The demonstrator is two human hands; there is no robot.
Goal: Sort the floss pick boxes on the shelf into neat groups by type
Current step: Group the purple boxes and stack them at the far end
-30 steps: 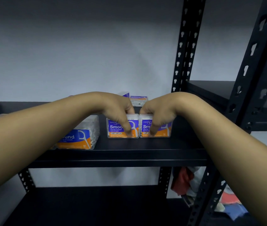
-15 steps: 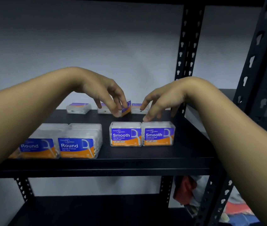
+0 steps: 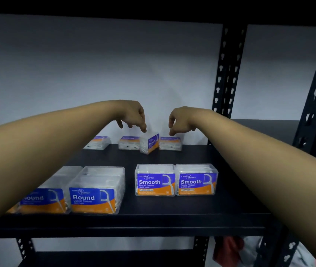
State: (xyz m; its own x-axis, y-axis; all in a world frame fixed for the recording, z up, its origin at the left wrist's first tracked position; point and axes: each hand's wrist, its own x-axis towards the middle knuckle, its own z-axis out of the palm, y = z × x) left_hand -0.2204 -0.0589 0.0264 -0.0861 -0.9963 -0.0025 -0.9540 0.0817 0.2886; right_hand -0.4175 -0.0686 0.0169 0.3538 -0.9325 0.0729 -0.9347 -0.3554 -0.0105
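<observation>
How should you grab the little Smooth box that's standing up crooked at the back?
Take the turned Smooth box from above, pinching its two narrow side walls near the top. It stands upright and angled, taller than the flat boxes beside it, so its top is free while its lower sides are crowded. The left hand hovers right over it, judging from its fingertips.

Clear glossy plastic boxes [image 3: 154,180] on matt metal shelf [image 3: 172,212].

1. The left arm [image 3: 37,151] hides most of the leftmost Round box [image 3: 43,199], covering its first letter.
2. Labels on the back-row boxes [image 3: 169,143] are too blurred to read.
3. Red cloth [image 3: 228,247] below the shelf [image 3: 153,222] is cut off.
</observation>
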